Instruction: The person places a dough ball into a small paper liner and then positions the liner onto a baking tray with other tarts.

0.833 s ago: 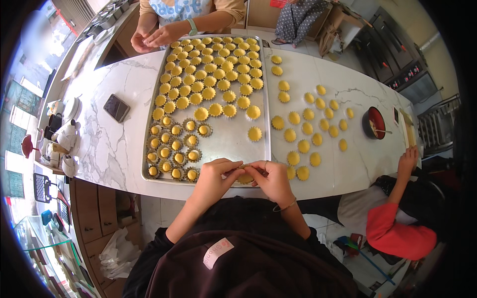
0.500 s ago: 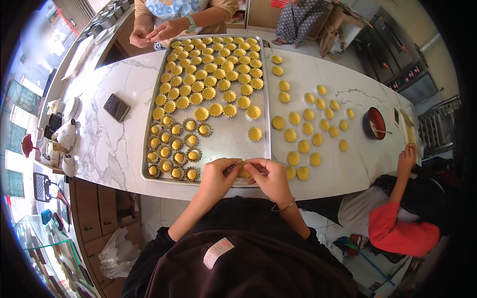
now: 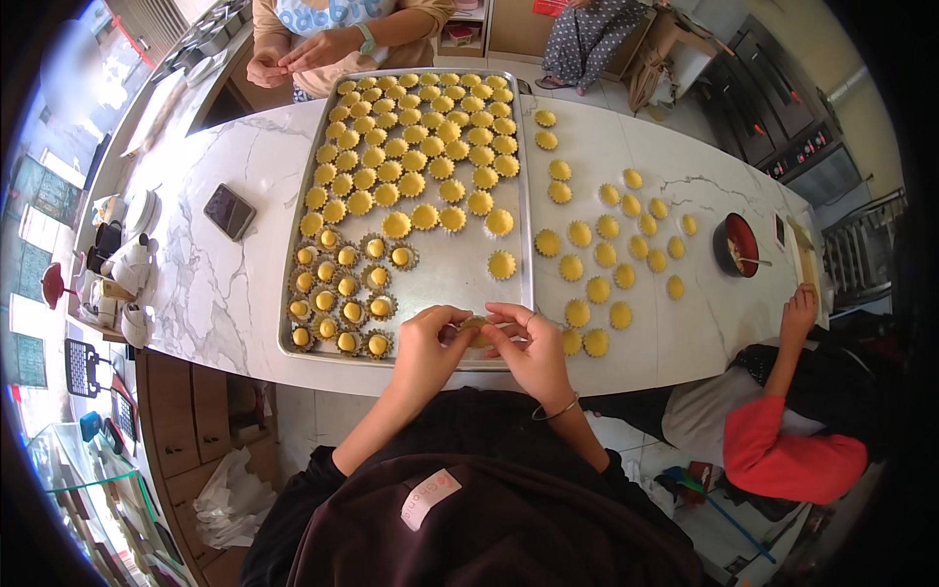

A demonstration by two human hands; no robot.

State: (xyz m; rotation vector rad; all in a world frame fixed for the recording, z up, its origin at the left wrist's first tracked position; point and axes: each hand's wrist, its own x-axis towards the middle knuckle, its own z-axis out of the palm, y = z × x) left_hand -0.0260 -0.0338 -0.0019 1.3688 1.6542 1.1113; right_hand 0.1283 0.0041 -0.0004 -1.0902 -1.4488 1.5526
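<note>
Over the tray's front edge, my left hand (image 3: 428, 344) and my right hand (image 3: 533, 352) are closed together, pinching a small fluted tart mould (image 3: 477, 331) with yellow dough between thumbs and fingers. The fingers partly hide it. Left of my left hand, several fluted metal moulds with dough balls (image 3: 348, 311) in them stand on the large metal tray (image 3: 450, 284). Yellow dough-lined tart shells (image 3: 411, 161) fill the tray's far part in rows. A lone tart shell (image 3: 502, 264) lies just beyond my right hand.
More yellow tart shells (image 3: 606, 252) are spread on the marble table (image 3: 626, 377) to the right. A dark bowl with a red inside (image 3: 740, 243) holds a spoon. A phone (image 3: 230, 211) lies at left. Across the table are a co-worker's hands (image 3: 293, 61); another person's red sleeve (image 3: 782, 455) is at right.
My hands stay over the tray's front edge, with small finger shifts around the mould. The co-worker's hands across the table have moved slightly left.
</note>
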